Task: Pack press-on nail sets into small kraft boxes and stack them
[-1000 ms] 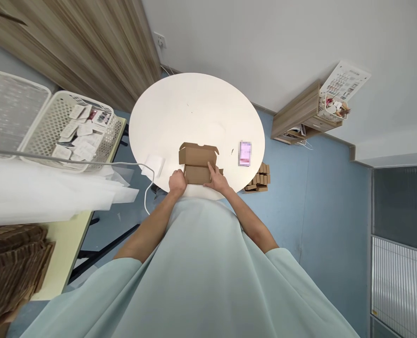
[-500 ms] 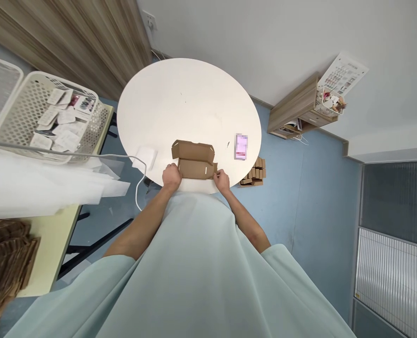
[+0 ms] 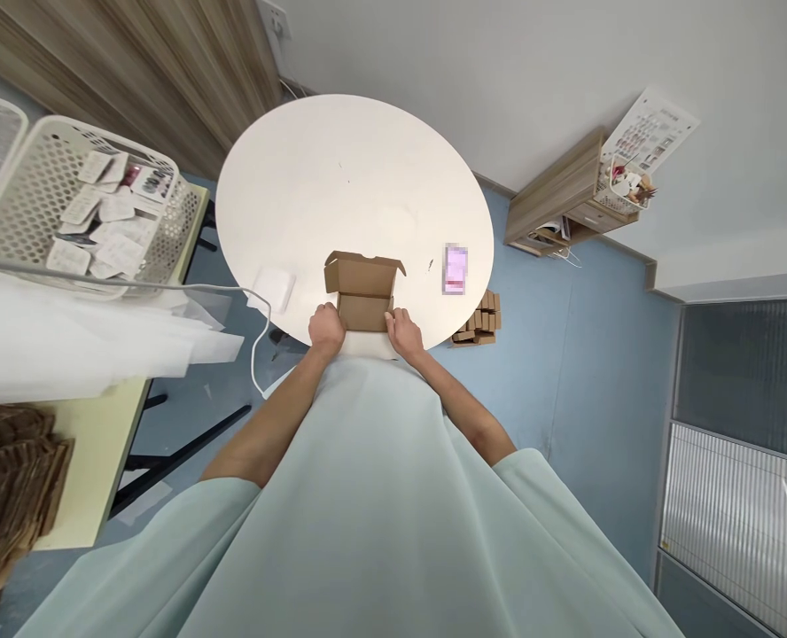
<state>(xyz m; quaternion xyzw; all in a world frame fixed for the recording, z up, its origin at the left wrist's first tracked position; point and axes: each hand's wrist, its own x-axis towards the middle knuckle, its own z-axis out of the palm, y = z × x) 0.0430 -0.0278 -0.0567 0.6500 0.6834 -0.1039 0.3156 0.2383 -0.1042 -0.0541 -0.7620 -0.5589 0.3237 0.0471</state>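
Observation:
A small brown cardboard box (image 3: 364,312) stands at the near edge of the round white table (image 3: 340,195). Its lid is raised and tilts away from me, with a side flap sticking out at each end. My left hand (image 3: 327,328) is closed around the box's left end. At the right end, my right hand (image 3: 405,333) grips the side wall, its thumb near the inner face. The inside of the box shows only bare cardboard. Some of my fingertips are hidden behind the walls.
A white stack of sheets (image 3: 277,290) lies left on the table, and a blurred pink-purple phone-like thing (image 3: 455,269) lies right. Folded boxes (image 3: 479,321) sit low beyond the table's right edge. A white basket (image 3: 27,190) with packets and flat cardboard (image 3: 14,483) occupy the left side table.
The right end wall of the box has been folded up, and my right hand has moved left and inward with it. The lid now stands more upright. My left hand has barely moved.

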